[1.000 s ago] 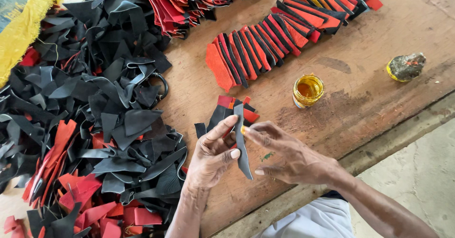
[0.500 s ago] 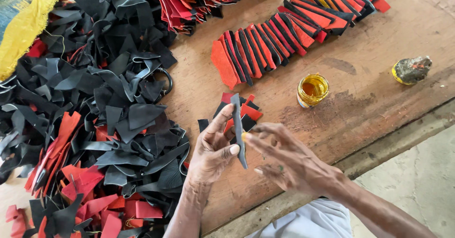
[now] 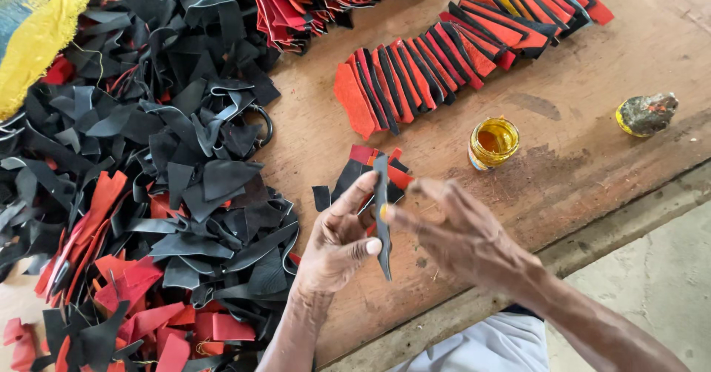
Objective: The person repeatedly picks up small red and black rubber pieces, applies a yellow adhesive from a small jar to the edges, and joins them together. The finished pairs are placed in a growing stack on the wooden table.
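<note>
Hands are seen low in the middle of the view, over a brown wooden table [image 3: 592, 54]. A thin black leather strip [image 3: 382, 216] is held upright between them. The left hand [image 3: 341, 240] is closed on the strip, with the thumb and first finger pinched on its edge. The right hand [image 3: 463, 235] is a bit blurred. Its fingers are spread, and one fingertip with a yellow smear is pressed against the strip near the top. If the strip is really gripped by that hand cannot be told.

Just behind the strip, a small pile of black and red leather bits [image 3: 363, 172] is laid on the table. A small open glass jar of yellow glue [image 3: 493, 142] is stood to the right of the hands, near them. Farther right, a grubby round lid [image 3: 646, 114] is seen close to the table edge.

A big loose heap of black and red leather scraps [image 3: 148, 194] is spread over the left side. Neat rows of red and black leather strips [image 3: 437, 68] are laid side by side at the top. A yellow fringed cloth [image 3: 52, 39] is seen in the top left corner.
</note>
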